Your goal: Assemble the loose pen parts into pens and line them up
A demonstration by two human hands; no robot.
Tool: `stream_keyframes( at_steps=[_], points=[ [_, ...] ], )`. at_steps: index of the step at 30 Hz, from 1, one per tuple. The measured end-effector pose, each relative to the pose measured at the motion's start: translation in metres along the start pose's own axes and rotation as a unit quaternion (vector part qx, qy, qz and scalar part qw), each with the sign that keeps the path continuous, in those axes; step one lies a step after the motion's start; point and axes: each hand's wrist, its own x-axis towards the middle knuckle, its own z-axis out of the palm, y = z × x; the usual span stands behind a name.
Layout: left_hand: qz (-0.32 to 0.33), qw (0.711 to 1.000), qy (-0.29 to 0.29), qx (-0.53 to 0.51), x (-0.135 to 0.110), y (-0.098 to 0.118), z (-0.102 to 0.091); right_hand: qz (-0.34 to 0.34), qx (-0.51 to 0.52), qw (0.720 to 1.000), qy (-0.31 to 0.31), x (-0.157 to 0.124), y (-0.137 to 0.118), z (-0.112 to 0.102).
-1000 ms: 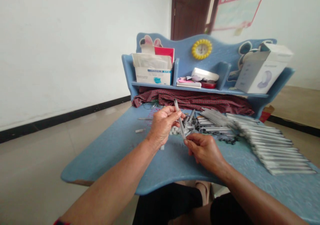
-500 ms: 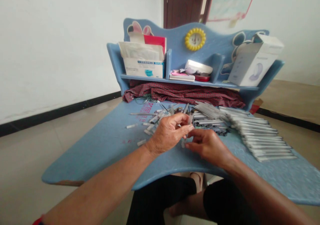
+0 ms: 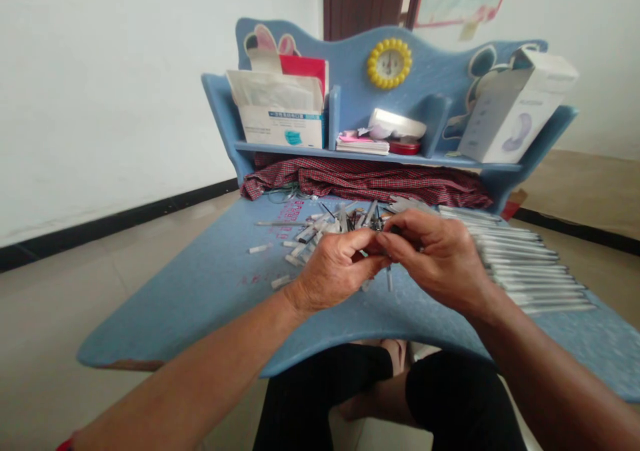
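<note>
My left hand point(image 3: 345, 264) is closed, its thumb and forefinger pinched on a slim clear pen point(image 3: 390, 279) whose lower end sticks out below the fingers. My right hand point(image 3: 435, 251) meets it fingertip to fingertip at the pen's upper part. Its fingers are pinched too, but what they grip is hidden. Behind the hands lies a jumbled heap of clear pen parts and caps point(image 3: 320, 227). To the right, many finished-looking clear pens with dark tips point(image 3: 540, 264) lie side by side in a row.
The blue desk point(image 3: 190, 291) has a curved front edge above my legs. Loose clear caps point(image 3: 260, 248) lie left of the heap. A checked cloth point(image 3: 360, 181) is bunched under the shelf, which holds a mask box point(image 3: 285, 127) and a white carton point(image 3: 510, 117).
My right hand has risen and moved right, from below the left hand to the pen's upper part. The pen's lower end now shows beneath the hands. The view has shifted slightly.
</note>
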Motion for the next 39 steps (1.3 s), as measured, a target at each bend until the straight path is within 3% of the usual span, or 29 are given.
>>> stream_keyframes(
  at_steps=[4, 13, 17, 20, 22, 25, 28, 32, 35, 39],
  points=[
    [-0.004, 1.000, -0.027, 0.001, 0.000, -0.001, -0.002, -0.045, -0.011, 0.999, 0.001, -0.004, 0.002, 0.000],
    [-0.030, 0.999, 0.004, 0.008, 0.005, -0.015, -0.002, -0.011, -0.001, 1.000, -0.023, 0.011, 0.008, 0.006],
    [-0.033, 0.999, 0.001, -0.006, 0.004, -0.017, -0.001, 0.019, 0.021, 0.999, -0.026, 0.013, 0.008, 0.009],
    [-0.022, 0.999, -0.009, 0.044, 0.003, -0.015, -0.001, 0.079, 0.120, 0.989, -0.035, 0.011, 0.011, 0.003],
    [-0.020, 0.996, -0.002, 0.089, 0.004, -0.015, -0.003, 0.135, 0.204, 0.969, -0.020, 0.007, 0.018, -0.011],
    [-0.024, 0.991, 0.053, 0.120, 0.008, -0.017, -0.008, 0.210, 0.273, 0.937, 0.061, -0.011, 0.038, -0.049],
    [-0.009, 0.982, 0.101, 0.160, 0.012, -0.020, -0.011, 0.280, 0.284, 0.903, 0.159, -0.044, 0.063, -0.099],
    [-0.011, 0.968, 0.104, 0.227, 0.014, -0.020, -0.010, 0.370, 0.248, 0.857, 0.260, -0.093, 0.097, -0.152],
    [-0.044, 0.963, 0.086, 0.252, 0.015, -0.018, -0.009, 0.411, 0.230, 0.836, 0.282, -0.119, 0.112, -0.170],
    [-0.078, 0.954, 0.069, 0.281, 0.019, -0.017, -0.011, 0.438, 0.232, 0.822, 0.281, -0.132, 0.124, -0.174]
  ],
)
